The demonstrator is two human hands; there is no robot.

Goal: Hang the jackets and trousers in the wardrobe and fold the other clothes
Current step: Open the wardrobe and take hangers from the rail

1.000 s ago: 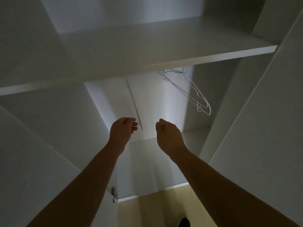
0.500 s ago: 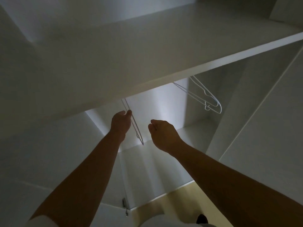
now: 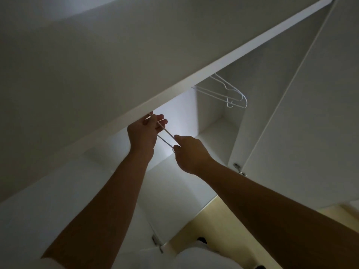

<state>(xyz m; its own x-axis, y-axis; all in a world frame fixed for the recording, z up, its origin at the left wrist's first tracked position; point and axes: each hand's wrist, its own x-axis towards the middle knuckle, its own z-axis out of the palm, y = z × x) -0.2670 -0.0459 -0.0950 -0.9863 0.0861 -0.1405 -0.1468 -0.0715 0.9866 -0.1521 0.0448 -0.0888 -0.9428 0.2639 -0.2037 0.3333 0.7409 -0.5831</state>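
The left hand (image 3: pixel 142 133) has its grip curled round a white wire hanger (image 3: pixel 168 134) just under the front edge of the shelf (image 3: pixel 194 78), while the right hand (image 3: pixel 191 154) pinches the hanger's lower end (fingertips closed on the wire). Both reach up inside the white wardrobe (image 3: pixel 210 109). To the right, well apart, more white hangers (image 3: pixel 229 93) dangle beneath the same shelf.

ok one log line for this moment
left hand: grips hanger | right hand: pinches hanger end | spare hangers: hanging right
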